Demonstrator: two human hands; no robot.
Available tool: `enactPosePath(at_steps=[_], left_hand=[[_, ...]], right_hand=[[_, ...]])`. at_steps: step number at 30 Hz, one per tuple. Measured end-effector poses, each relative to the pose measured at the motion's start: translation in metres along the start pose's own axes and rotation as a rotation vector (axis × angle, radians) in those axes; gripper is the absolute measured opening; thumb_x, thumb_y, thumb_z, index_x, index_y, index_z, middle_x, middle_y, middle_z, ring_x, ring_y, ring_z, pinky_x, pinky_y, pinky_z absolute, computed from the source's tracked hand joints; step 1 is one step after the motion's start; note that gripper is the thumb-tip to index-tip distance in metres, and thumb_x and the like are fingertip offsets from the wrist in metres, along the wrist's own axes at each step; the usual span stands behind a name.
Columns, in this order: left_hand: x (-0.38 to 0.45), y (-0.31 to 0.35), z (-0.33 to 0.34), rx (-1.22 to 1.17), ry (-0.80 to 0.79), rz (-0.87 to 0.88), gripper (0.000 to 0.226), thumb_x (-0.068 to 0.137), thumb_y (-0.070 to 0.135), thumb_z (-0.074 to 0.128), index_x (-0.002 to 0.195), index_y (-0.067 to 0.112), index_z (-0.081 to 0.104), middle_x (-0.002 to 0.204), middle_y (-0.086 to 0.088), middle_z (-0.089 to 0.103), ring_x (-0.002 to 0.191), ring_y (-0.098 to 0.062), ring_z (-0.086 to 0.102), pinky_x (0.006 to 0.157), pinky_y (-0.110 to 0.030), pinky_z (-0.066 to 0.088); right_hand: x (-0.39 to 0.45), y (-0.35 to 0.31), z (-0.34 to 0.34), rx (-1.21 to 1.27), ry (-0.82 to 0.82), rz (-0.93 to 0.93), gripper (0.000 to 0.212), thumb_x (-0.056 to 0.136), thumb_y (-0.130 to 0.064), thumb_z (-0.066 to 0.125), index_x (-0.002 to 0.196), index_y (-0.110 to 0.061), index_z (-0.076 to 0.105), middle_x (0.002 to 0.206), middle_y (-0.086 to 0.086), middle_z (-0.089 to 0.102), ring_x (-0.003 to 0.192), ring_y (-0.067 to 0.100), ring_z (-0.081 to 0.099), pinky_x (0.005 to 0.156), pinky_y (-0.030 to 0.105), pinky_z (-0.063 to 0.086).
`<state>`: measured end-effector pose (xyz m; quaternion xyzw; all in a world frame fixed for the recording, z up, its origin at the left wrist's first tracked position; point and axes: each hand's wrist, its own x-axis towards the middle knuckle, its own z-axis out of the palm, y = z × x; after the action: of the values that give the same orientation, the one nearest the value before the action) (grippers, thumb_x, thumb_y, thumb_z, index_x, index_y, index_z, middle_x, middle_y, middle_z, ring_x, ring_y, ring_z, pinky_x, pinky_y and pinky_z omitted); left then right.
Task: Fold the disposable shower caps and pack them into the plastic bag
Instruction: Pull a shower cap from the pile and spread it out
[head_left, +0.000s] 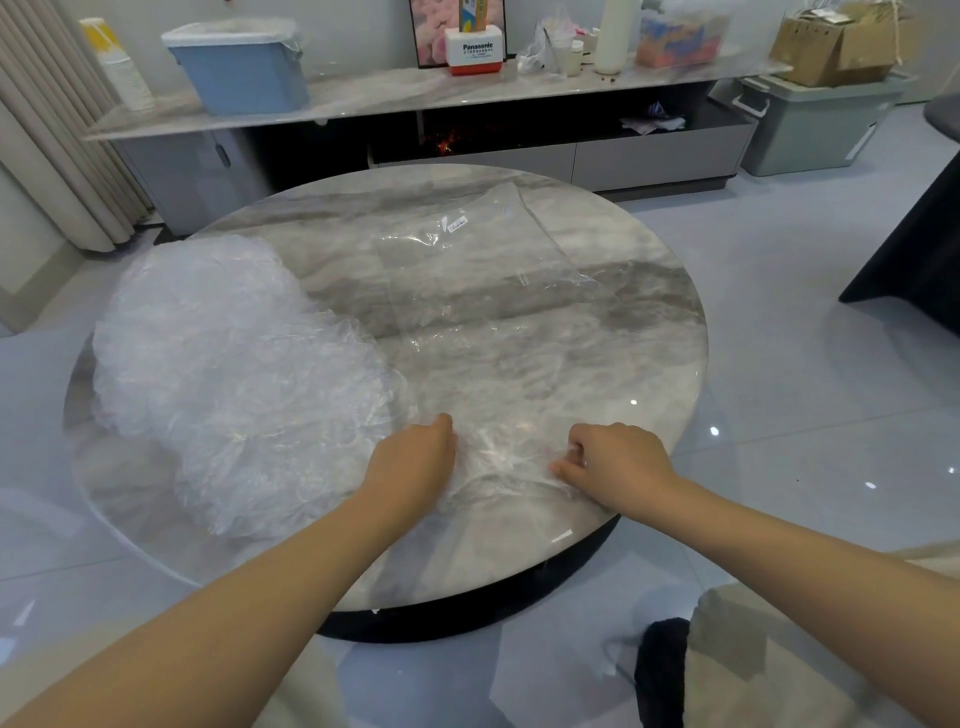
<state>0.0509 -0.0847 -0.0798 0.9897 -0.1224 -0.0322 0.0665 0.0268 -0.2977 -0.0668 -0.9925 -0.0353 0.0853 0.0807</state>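
One shower cap (506, 457) is spread at the near edge of the round table (675, 332), pinched at opposite sides by the left hand (415, 457) and right hand (615, 460), seemingly kept taut for folding. Unfolded caps (223, 364) are heaped leftward; the plastic bag (478, 260) is laid flat beyond, within reach for packing.

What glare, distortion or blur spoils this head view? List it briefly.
Head view: wide-angle bending curves the sideboard and stretches the forearms at the bottom edge; lamp glints dot the glossy floor; the marble table shines softly; the clear plastic bag and the shower cap held by the left hand and right hand nearly vanish against it; the cap pile reads hazy white.
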Motion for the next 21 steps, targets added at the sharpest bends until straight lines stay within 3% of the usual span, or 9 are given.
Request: enactPosePath(at_steps=[2, 5, 7, 10, 13, 15, 16, 18, 21], left_hand=[[0.002, 0.002, 0.004, 0.129, -0.023, 0.045, 0.004, 0.097, 0.010, 0.042, 0.099, 0.012, 0.040, 0.061, 0.003, 0.033, 0.047, -0.015, 0.029, 0.044, -0.028, 0.023], [0.002, 0.002, 0.009, 0.247, 0.127, 0.099, 0.035, 0.061, 0.008, 0.082, 0.084, 0.008, 0.055, 0.053, 0.002, 0.031, 0.037, -0.011, 0.003, 0.038, -0.020, -0.001], [0.000, 0.004, 0.003, 0.241, 0.251, 0.123, 0.044, 0.041, 0.006, 0.088, 0.075, 0.007, 0.061, 0.054, -0.002, 0.045, 0.033, -0.013, 0.015, 0.041, -0.014, -0.002], [-0.008, 0.019, -0.005, 0.205, 0.308, 0.239, 0.036, 0.051, 0.006, 0.078, 0.085, 0.007, 0.065, 0.076, -0.008, 0.058, 0.059, -0.023, 0.052, 0.046, -0.027, 0.033], [-0.023, 0.034, -0.002, 0.058, 0.313, 0.308, 0.019, 0.068, 0.017, 0.064, 0.085, 0.008, 0.065, 0.079, -0.006, 0.058, 0.065, -0.024, 0.056, 0.054, -0.031, 0.036], [-0.034, 0.042, 0.001, -0.044, 0.132, 0.247, 0.047, 0.084, 0.034, 0.031, 0.111, 0.009, 0.061, 0.103, -0.007, 0.059, 0.088, -0.025, 0.057, 0.069, -0.032, 0.041], [-0.037, 0.043, 0.002, -0.054, 0.029, 0.206, 0.060, 0.088, 0.040, 0.019, 0.130, 0.011, 0.050, 0.123, -0.008, 0.051, 0.107, -0.025, 0.050, 0.083, -0.034, 0.041], [-0.037, 0.042, 0.001, -0.073, -0.089, 0.163, 0.059, 0.097, 0.046, 0.020, 0.149, 0.017, 0.022, 0.150, -0.008, 0.025, 0.135, -0.025, 0.026, 0.108, -0.035, 0.026], [-0.029, 0.037, 0.002, -0.218, -0.129, 0.094, 0.062, 0.099, 0.050, 0.026, 0.152, 0.027, 0.003, 0.159, -0.007, -0.001, 0.146, -0.024, 0.001, 0.117, -0.039, 0.006]], right_hand=[[0.000, 0.000, -0.001, -0.001, -0.016, 0.020, 0.030, 0.091, -0.045, 0.051, 0.094, -0.016, 0.052, 0.087, -0.002, 0.065, 0.075, 0.018, 0.056, 0.057, 0.026, 0.035], [0.000, 0.000, -0.006, 0.048, -0.069, 0.082, 0.035, 0.090, -0.046, 0.053, 0.107, -0.015, 0.046, 0.079, -0.005, 0.056, 0.074, 0.017, 0.052, 0.059, 0.027, 0.035], [0.000, 0.001, -0.008, 0.079, -0.107, 0.104, 0.035, 0.090, -0.046, 0.055, 0.107, -0.019, 0.042, 0.071, -0.008, 0.047, 0.071, 0.015, 0.049, 0.056, 0.026, 0.032], [0.000, 0.002, -0.007, 0.173, -0.145, 0.166, 0.017, 0.088, -0.035, 0.054, 0.090, -0.020, 0.046, 0.075, -0.007, 0.053, 0.072, 0.015, 0.052, 0.054, 0.023, 0.034], [-0.002, 0.002, -0.002, 0.311, -0.198, 0.244, 0.018, 0.083, -0.025, 0.053, 0.070, -0.017, 0.043, 0.057, -0.004, 0.055, 0.058, 0.016, 0.055, 0.054, 0.023, 0.038], [-0.006, 0.000, -0.002, 0.411, -0.229, 0.281, 0.023, 0.083, -0.022, 0.053, 0.065, -0.016, 0.041, 0.048, -0.002, 0.057, 0.048, 0.014, 0.056, 0.051, 0.021, 0.039], [-0.010, -0.002, -0.003, 0.463, -0.249, 0.285, 0.026, 0.085, -0.021, 0.053, 0.063, -0.015, 0.040, 0.049, 0.001, 0.059, 0.045, 0.014, 0.056, 0.049, 0.020, 0.039], [-0.017, -0.008, -0.005, 0.584, -0.309, 0.280, 0.026, 0.089, -0.021, 0.052, 0.066, -0.014, 0.042, 0.060, 0.009, 0.067, 0.049, 0.018, 0.060, 0.042, 0.016, 0.036], [-0.027, -0.018, -0.011, 0.751, -0.468, 0.283, 0.019, 0.093, -0.024, 0.050, 0.079, -0.011, 0.052, 0.068, 0.006, 0.072, 0.055, 0.017, 0.065, 0.042, 0.017, 0.039]])
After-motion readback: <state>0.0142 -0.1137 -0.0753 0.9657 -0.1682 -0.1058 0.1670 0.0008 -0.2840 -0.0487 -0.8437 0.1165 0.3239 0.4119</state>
